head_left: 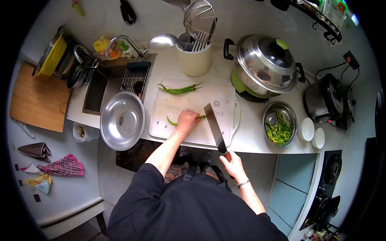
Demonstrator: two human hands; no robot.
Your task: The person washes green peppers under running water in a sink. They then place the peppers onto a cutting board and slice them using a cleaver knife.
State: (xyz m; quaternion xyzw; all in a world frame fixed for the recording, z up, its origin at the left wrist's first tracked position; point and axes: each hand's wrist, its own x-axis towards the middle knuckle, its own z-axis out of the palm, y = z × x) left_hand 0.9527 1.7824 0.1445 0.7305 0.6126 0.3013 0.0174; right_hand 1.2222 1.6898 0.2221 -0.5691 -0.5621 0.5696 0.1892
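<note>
My left hand (pixel 187 121) is closed over a green chili pepper (pixel 172 122) on the white cutting board (pixel 217 90), pressing it down. The pepper's curved end shows left of the hand, and its other end pokes out on the right. In my right hand (pixel 234 165) is a cleaver (pixel 215 127), gripped by its brown handle. Its blade slants over the board's right part, just beside the pepper's right end. Whether the edge touches the pepper I cannot tell. Farther back on the board lie several whole green chili peppers (pixel 179 90).
Left of the board a steel basin (pixel 138 132) sits by the sink (pixel 91 94). A steel bowl (pixel 296 120) of cut green peppers stands at right, near two white bowls (pixel 306 129). Behind are a utensil holder (pixel 195 63) and a large lidded pot (pixel 257 76).
</note>
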